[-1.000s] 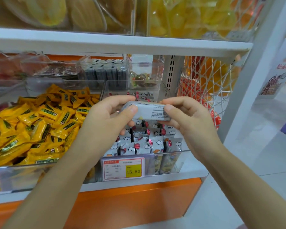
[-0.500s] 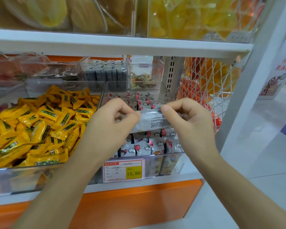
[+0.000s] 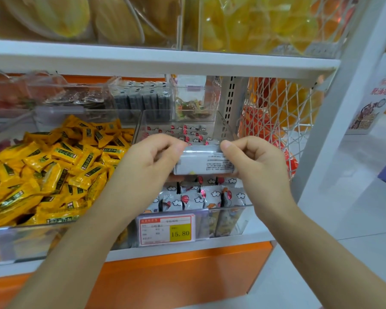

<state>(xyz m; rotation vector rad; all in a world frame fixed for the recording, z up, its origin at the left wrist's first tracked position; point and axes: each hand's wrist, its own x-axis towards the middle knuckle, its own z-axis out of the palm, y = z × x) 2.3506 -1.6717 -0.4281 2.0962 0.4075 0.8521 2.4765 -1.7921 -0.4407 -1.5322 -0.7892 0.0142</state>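
one oblong packet (image 3: 204, 162), glossy grey-white film with fine black print on its right half, is held level between two hands above the middle of a clear plastic bin (image 3: 223, 128), apart from the stock beneath it. the left hand (image 3: 147, 166) pinches its nine o'clock end, thumb on top and fingers curled under; the right hand (image 3: 261, 168) clamps the three o'clock end, thumb tip on the upper corner and fingers tucked below. in the bin, at six o'clock of the packet, stand like packets (image 3: 187, 200) printed with white clouds and red balloons, upright and tight in rows (too overlapped to count). at nine o'clock a loose heap of yellow sweets (image 3: 54, 170) in crinkled shiny wrappers fills the neighbouring bin, far too many to count. one red-framed price tag (image 3: 166, 229) with a yellow panel reading 15.80 sits on the bin's front wall, just above the white shelf edge (image 3: 187, 249). the bin is open on top. at twelve o'clock the upper shelf (image 3: 165, 61) runs well above the knuckles, leaving free air over both hands. at three o'clock the bin's thin side wall stands just beside the right hand, then a white diamond net (image 3: 283, 112), then a white post (image 3: 334, 134).
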